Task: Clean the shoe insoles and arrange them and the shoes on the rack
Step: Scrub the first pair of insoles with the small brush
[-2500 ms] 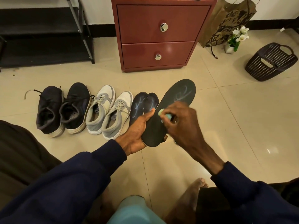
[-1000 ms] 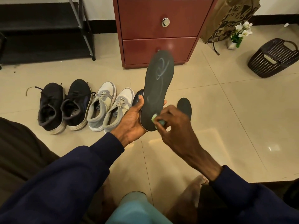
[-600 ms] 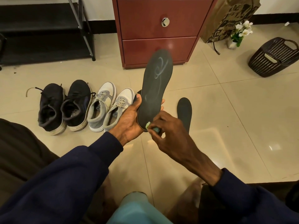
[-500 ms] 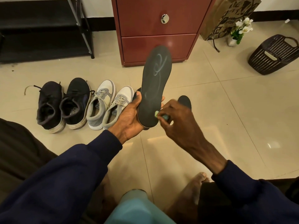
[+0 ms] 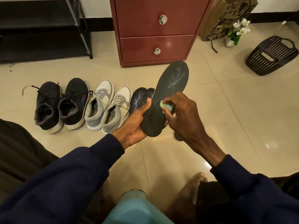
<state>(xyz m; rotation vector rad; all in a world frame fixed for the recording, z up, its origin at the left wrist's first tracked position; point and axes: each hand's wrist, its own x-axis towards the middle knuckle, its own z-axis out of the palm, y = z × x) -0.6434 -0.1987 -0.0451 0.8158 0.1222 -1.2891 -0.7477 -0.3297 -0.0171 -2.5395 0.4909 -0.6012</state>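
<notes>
In the head view, the left hand (image 5: pixel 134 122) holds the heel end of a dark insole (image 5: pixel 169 88) from beneath, with the thumb laid along its left edge and the fingers curled under it. The insole is raised above the floor and slants from the frame's centre toward one o'clock, toe end farthest away, with pale swirled marks near the toe. The right hand (image 5: pixel 182 113) pinches a small green pad (image 5: pixel 166 107) between thumb and fingertips and presses it on the insole's middle.

At nine o'clock of the held insole, two more dark insoles (image 5: pixel 139 99) lie side by side on the tiled floor (image 5: pixel 226 118), partly hidden by the left hand. Further toward nine o'clock stand a pair of grey shoes (image 5: pixel 116 109) and then a pair of black shoes (image 5: pixel 47 107), in one close row with toes toward twelve o'clock. At five o'clock of the held insole, under the right wrist, the rounded end of another insole (image 5: pixel 178 137) shows on the floor.

The black rack (image 5: pixel 40 46) stands at eleven o'clock of the frame and a red-brown drawer cabinet (image 5: pixel 155 29) at twelve. A brown paper bag (image 5: pixel 226 15) and white flowers (image 5: pixel 237 31) are at one, and a dark basket (image 5: pixel 273 55) is at two.
</notes>
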